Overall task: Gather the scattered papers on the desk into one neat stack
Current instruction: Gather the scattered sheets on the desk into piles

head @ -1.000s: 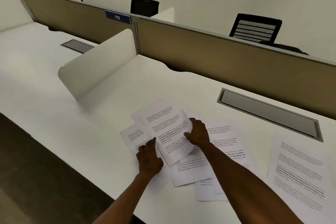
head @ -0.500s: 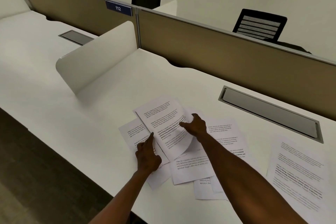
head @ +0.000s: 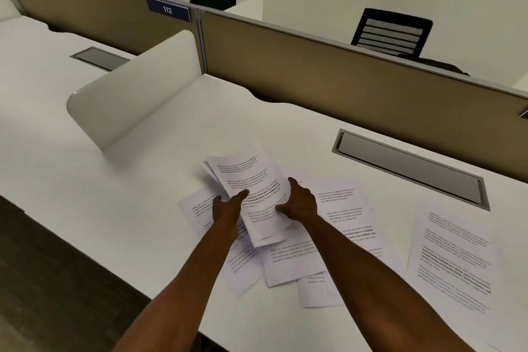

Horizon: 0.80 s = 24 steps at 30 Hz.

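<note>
We hold a thin bundle of white printed paper sheets (head: 251,194) between both hands, lifted off the smooth white laminate desk (head: 160,168) and bowed along its length. Our left hand (head: 227,207) grips its left edge with the thumb laid across the print; our right hand (head: 300,203) grips the right edge, fingers curled round it. Under and around our wrists the other loose white printed pages (head: 297,257) lie overlapped at odd angles, and one separate white printed page (head: 454,260) lies well apart to the right, near the desk's front edge.

The bundle looks unaligned: corners fan out at its far left end, so we judge a sheet could slip free if either grip loosens. The curve we press into it could turn into a crease. Our forearms rest over the lower pages and could drag one off the front edge when we move.

Beyond the papers a long grey metal cable flap (head: 411,168) is set flush in the desk, a white curved plastic divider (head: 137,88) stands to the left, and a tan fabric partition (head: 343,77) with a blue plate marked 112 (head: 168,10) runs along the back. Two black mesh office chairs (head: 391,31) stand behind it. None of these blocks the reach to the far page
</note>
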Available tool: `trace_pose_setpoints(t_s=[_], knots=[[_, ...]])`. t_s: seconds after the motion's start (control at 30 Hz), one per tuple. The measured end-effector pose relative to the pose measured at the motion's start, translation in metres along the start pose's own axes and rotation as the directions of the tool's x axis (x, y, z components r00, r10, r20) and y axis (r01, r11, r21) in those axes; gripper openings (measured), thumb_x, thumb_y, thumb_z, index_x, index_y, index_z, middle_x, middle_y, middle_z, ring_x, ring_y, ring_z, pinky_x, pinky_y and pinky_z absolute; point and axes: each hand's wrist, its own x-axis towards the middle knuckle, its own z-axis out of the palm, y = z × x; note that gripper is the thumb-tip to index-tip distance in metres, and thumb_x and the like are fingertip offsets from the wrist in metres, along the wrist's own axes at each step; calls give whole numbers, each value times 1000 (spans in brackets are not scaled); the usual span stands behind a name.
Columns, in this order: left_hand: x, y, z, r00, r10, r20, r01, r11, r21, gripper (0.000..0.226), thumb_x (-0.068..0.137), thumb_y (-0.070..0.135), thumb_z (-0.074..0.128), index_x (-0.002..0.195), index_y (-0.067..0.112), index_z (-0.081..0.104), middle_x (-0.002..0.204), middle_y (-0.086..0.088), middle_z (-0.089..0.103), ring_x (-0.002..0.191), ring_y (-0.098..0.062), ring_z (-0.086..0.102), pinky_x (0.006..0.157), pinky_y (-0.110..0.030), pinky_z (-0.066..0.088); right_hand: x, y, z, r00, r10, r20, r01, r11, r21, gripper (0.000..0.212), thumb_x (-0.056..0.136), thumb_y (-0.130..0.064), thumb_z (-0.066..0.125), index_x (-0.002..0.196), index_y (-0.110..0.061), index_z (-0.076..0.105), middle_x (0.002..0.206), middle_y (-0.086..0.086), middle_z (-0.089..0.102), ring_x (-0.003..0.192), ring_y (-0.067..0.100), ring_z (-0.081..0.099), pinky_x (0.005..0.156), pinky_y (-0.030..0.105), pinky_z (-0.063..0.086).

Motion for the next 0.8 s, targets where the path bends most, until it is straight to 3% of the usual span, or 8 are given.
trace_pose_setpoints(t_s=[0.13, 0.23, 0.37, 0.43, 0.53, 0.6, 0.67, 0.8], knots=[[-3, 8, 11, 991, 110, 74, -122, 976, 179, 47, 81, 5, 76, 125, 7, 63, 130, -17, 65, 115, -34, 63, 102, -43, 51, -2, 4, -5, 999, -27, 41, 25, 999, 41, 102, 77, -48, 76, 156, -18, 20, 155, 8, 41, 139, 29, 43, 112, 37, 36], [-9, 10, 18, 976, 193, 101, -211, 955, 209, 24, 89, -3, 60, 95, 19, 69, 110, -13, 71, 105, -34, 66, 95, -46, 55, -6, 13, -12, 999, -37, 7, 35, 979, 200, 89, 81, -47, 75, 153, -17, 31, 154, 7, 42, 141, 26, 41, 115, 35, 32], [-15, 16, 14, 938, 159, 308, -150, 987, -53, 41, 90, -8, 56, 124, 12, 66, 119, -13, 72, 106, -32, 69, 83, -41, 61, -19, 35, -26, 984, 119, -131, -32, 847, 531, 78, 79, -55, 73, 144, -19, 48, 140, 6, 57, 128, 20, 54, 109, 34, 42], [-20, 17, 8, 869, 124, 480, -36, 981, -189, 44, 88, -7, 58, 129, 8, 63, 122, -14, 71, 111, -32, 68, 82, -39, 61, -26, 49, -33, 982, 175, -63, -97, 771, 629, 80, 77, -64, 69, 143, -22, 49, 136, 3, 60, 123, 19, 57, 106, 35, 45], [-23, 5, -2, 784, 3, 621, 153, 968, -197, 49, 86, -4, 58, 133, 5, 59, 130, -18, 66, 122, -34, 62, 101, -46, 53, -38, 66, -40, 981, 135, 138, -192, 644, 740, 83, 75, -65, 72, 139, -16, 52, 132, 3, 63, 121, 25, 61, 107, 44, 47], [-21, -9, -7, 835, -84, 544, 150, 986, -78, 49, 87, -6, 57, 135, 5, 58, 133, -19, 64, 124, -37, 59, 108, -52, 45, -47, 76, -36, 966, 30, 257, -231, 547, 805, 73, 76, -53, 78, 132, -11, 59, 123, 6, 70, 112, 26, 68, 96, 42, 55], [-21, -21, -9, 921, -65, 385, 5, 988, 155, 44, 89, -4, 59, 132, 6, 60, 130, -20, 65, 117, -39, 62, 102, -52, 48, -55, 83, -30, 970, -6, 243, -206, 511, 834, 61, 77, -29, 84, 129, -7, 62, 114, 8, 75, 102, 26, 73, 84, 38, 60], [-27, -38, -6, 964, 91, 251, -202, 864, 461, 48, 86, 3, 68, 133, 7, 59, 127, -15, 67, 102, -29, 65, 84, -37, 55, -62, 92, -21, 990, 139, 33, -116, 647, 754, 61, 76, -12, 83, 131, -8, 57, 123, 14, 68, 110, 30, 67, 95, 48, 55]])
